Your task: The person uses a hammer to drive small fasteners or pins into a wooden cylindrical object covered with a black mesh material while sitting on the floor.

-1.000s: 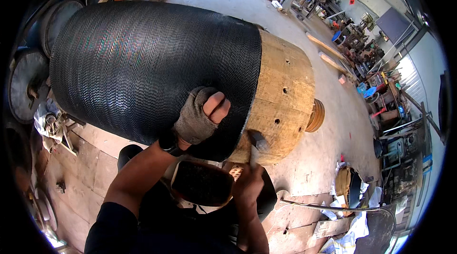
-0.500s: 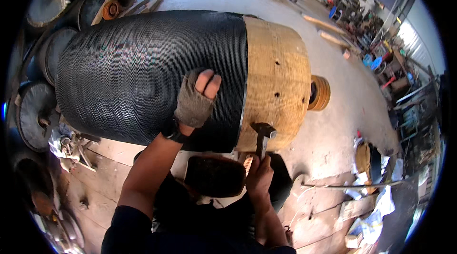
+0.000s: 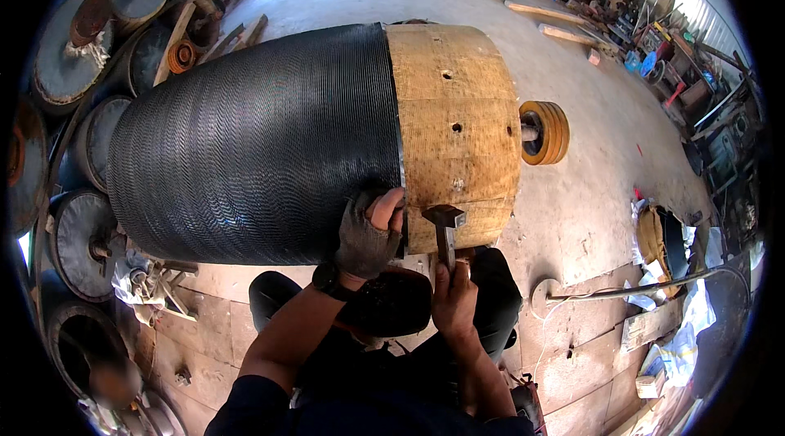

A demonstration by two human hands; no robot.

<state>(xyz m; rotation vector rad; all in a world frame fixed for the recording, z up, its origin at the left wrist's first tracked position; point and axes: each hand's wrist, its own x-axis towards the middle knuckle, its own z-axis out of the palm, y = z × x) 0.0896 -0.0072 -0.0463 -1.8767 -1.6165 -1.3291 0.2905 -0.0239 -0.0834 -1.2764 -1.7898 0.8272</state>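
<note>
A large drum lies across in front of me. Fine-ridged black material [image 3: 253, 141] covers its left part, and a bare, tan, ribbed section [image 3: 458, 166] with several small dark holes makes up the right. My left hand [image 3: 368, 238], in a grey fingerless glove, rests on the black part beside the seam. Its fingers are curled in, and anything between them is hidden. In my right hand [image 3: 455, 301] is a hammer [image 3: 445, 227], gripped by its handle. The hammer's head is over the lower tan section, just right of my left fingers; whether it touches cannot be told.
A yellow grooved pulley [image 3: 556, 133] sticks out at the drum's right end. Large round metal-ended rollers [image 3: 86, 231] are stacked at the left. A rod on a round base [image 3: 544, 297] and white scraps [image 3: 695, 321] lie at the right. Timber pieces [image 3: 564, 33] lie farther back.
My left hand has moved right and toward me across the black material, up to the seam. The hammer stays in my right hand near the tan section. The whole view has shifted.
</note>
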